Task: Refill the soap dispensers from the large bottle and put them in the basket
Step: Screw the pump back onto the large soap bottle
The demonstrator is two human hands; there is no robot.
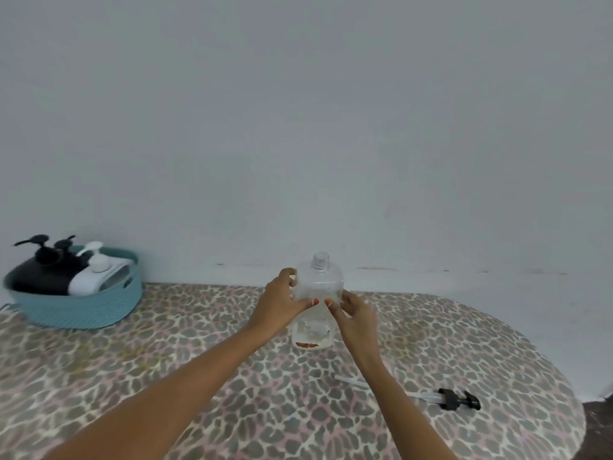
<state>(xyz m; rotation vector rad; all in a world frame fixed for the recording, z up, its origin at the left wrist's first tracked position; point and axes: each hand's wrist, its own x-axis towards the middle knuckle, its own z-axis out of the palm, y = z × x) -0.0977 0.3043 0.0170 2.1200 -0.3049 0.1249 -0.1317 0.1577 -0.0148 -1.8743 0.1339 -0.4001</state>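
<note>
A plain pale grey-white wall is filling the whole upper part of the view, bare apart from a few faint dark scuffs running along its foot. Below it a rounded table covered in a leopard-print cloth of grey, pink and cream is spreading across the lower half, its edge curving away toward 4 o'clock, where a sliver of dark floor is showing.

Near the middle of the table, close to the wall, a clear, square-shouldered plastic bottle with an open threaded neck is standing upright on the cloth, a little reddish-brown residue lying at its bottom. The left hand is gripping the bottle from its 9 o'clock side, fingers curled around the shoulder and thumb pressing across the front. The right hand is meeting it from 3 o'clock, fingers partly spread and resting against the bottle's side, thumb tip nearly touching the left thumb.

At 9 o'clock from the bottle, well apart, a teal ribbed round plastic basket is sitting at the table's far left edge, holding two black pump dispensers and a white pump dispenser, all leaning.

At 4 o'clock from the bottle, a black pump head with a clear dip tube is lying flat on the cloth, tube pointing toward 9 o'clock
</note>
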